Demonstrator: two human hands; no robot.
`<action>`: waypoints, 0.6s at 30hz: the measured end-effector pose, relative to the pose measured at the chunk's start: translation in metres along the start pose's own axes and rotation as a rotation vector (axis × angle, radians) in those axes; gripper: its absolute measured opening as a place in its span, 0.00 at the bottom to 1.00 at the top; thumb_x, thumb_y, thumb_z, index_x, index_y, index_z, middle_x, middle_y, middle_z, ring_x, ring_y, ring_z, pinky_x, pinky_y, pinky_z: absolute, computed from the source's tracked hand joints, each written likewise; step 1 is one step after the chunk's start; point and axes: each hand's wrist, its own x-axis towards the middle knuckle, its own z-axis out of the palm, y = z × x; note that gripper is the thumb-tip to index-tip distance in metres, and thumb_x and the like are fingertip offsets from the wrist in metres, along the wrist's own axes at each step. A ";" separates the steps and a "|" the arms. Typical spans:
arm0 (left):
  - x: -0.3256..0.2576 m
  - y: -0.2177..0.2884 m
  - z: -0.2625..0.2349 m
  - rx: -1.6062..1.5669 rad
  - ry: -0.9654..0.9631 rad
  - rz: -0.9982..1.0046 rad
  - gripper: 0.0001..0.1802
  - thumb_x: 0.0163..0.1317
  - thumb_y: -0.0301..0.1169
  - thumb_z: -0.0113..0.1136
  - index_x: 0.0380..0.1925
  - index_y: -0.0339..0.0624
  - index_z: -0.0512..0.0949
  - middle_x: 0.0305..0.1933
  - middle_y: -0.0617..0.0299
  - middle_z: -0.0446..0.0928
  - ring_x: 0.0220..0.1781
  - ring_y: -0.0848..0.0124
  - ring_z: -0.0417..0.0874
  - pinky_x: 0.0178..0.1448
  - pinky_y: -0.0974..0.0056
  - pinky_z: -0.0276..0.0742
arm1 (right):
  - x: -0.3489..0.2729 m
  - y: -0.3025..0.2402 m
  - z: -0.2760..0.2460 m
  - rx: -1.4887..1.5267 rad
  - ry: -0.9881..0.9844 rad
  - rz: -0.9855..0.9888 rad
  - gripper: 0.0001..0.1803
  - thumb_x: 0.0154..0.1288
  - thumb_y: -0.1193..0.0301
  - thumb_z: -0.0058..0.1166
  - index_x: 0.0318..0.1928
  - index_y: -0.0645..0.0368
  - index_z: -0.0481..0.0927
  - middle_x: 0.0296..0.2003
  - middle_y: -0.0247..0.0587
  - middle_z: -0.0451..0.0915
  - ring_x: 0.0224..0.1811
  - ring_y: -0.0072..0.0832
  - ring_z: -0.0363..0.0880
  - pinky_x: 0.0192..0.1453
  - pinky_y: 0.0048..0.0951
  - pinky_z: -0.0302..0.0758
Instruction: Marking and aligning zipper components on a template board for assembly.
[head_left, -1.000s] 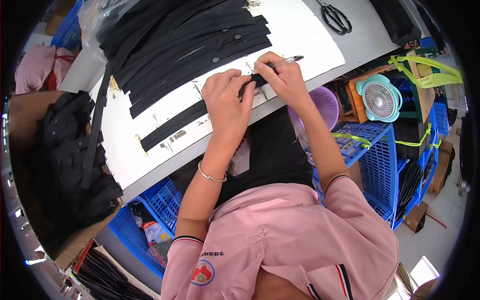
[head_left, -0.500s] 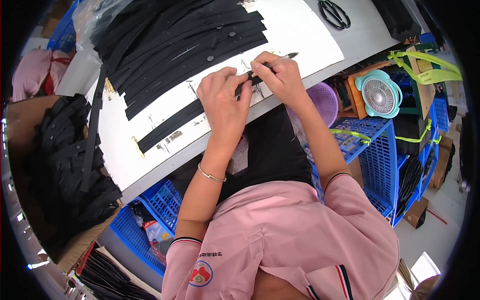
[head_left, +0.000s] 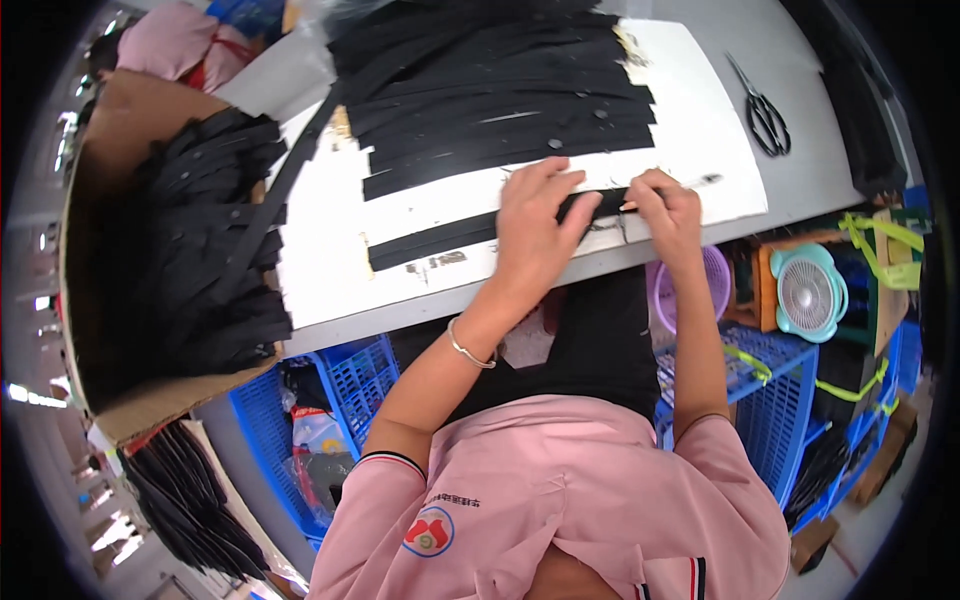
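A black fabric strip (head_left: 430, 241) lies along the near side of the white board (head_left: 330, 285). My left hand (head_left: 540, 222) rests over this strip, fingers stretched and thumb apart, its palm side toward the board. Just right of it, my right hand (head_left: 670, 215) is closed on a slender pen-like tool (head_left: 708, 181). The tool's pale tip is down by the strip, close to my left thumb; its other end sticks out to the right and is blurred. Farther back on the board, many black strips (head_left: 500, 110) lie side by side, with a few small dark pieces on top.
Black-handled scissors (head_left: 767, 122) lie at the table's right. An open cardboard box (head_left: 100, 250) full of black strips stands left, one strip trailing onto the board. Below the table edge are blue baskets (head_left: 270, 440), a purple basket (head_left: 715, 285) and a turquoise fan (head_left: 806, 292).
The view has turned, so the table appears shifted right. My left fingers have gone from bent together near the tool's tip to stretched out over the strip. My right hand still holds the tool.
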 end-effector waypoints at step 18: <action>0.066 -0.185 -0.217 0.710 0.478 -0.256 0.11 0.59 0.37 0.74 0.38 0.45 0.86 0.56 0.59 0.85 0.72 0.54 0.73 0.77 0.40 0.53 | 0.019 -0.020 0.030 -0.648 -0.023 -0.293 0.27 0.53 0.54 0.76 0.48 0.52 0.78 0.33 0.31 0.79 0.30 0.31 0.79 0.38 0.32 0.75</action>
